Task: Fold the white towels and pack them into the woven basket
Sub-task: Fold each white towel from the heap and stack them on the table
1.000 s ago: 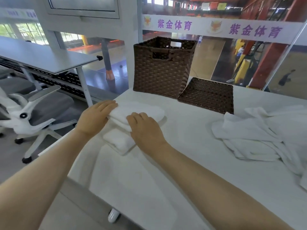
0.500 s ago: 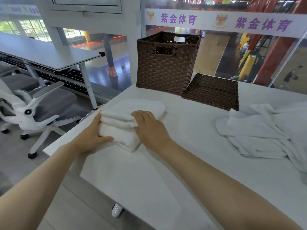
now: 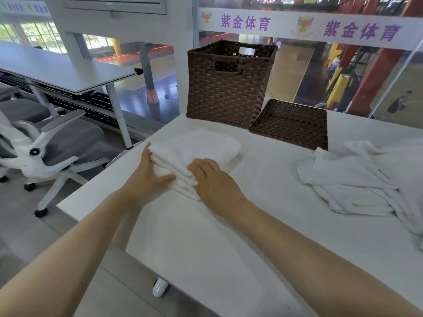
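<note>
A stack of folded white towels (image 3: pixel 194 149) lies on the white table (image 3: pixel 263 225) near its left edge. My left hand (image 3: pixel 148 172) grips the stack's left side, fingers along the edge and thumb against the front. My right hand (image 3: pixel 212 179) grips the stack's near right corner with fingers curled over the layers. The brown woven basket (image 3: pixel 226 88) stands upright and open behind the stack. A heap of unfolded white towels (image 3: pixel 366 179) lies at the right.
The basket's flat woven lid (image 3: pixel 290 122) lies beside the basket on the right. A white and grey office chair (image 3: pixel 45 143) and another table (image 3: pixel 57 69) stand to the left, beyond the table's left edge. A glass wall rises behind the basket.
My left hand has moved from the top of the stack down to its left side. The right hand has closed on the near corner. The stack is squared up.
</note>
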The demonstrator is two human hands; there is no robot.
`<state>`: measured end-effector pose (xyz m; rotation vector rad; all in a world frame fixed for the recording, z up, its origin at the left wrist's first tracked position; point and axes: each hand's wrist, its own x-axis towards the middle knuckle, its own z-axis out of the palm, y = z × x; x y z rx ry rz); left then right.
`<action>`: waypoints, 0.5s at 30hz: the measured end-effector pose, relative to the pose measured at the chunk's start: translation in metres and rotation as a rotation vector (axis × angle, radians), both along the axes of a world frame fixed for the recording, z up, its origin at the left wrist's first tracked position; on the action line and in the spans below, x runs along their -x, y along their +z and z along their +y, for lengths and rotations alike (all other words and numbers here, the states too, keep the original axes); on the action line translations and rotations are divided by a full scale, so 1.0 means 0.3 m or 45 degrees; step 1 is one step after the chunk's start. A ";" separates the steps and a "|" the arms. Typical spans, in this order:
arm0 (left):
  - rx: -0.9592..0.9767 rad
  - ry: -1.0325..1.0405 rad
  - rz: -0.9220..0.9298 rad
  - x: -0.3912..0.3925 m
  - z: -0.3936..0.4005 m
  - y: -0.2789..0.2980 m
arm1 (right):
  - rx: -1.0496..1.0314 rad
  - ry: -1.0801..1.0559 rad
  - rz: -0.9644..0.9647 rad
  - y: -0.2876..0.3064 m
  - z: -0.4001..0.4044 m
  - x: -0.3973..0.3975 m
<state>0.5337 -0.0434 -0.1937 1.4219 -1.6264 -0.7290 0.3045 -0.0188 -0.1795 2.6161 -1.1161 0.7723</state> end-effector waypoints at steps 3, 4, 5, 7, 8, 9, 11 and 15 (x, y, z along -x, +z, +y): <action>0.194 -0.002 -0.209 -0.058 -0.013 0.015 | -0.037 0.016 0.074 -0.034 -0.008 0.013; 0.337 0.001 -0.406 -0.067 -0.018 0.027 | -0.065 0.009 0.054 -0.030 -0.006 0.009; 0.506 -0.043 -0.631 -0.069 -0.023 0.040 | -0.083 0.002 0.029 -0.022 -0.002 0.004; 0.731 -0.239 -1.024 -0.053 -0.030 0.076 | -0.101 0.003 -0.016 -0.006 0.012 0.000; 0.746 -0.328 -1.150 -0.047 -0.031 0.086 | -0.104 0.005 -0.036 0.001 0.022 0.002; 0.707 -0.375 -1.189 -0.049 -0.034 0.089 | -0.098 0.002 -0.049 0.004 0.027 0.005; 0.641 -0.348 -1.151 -0.052 -0.028 0.088 | -0.081 -0.016 -0.052 0.011 0.029 0.017; 0.709 -0.165 -1.108 -0.007 0.043 0.042 | -0.174 -0.044 -0.059 0.004 0.016 0.042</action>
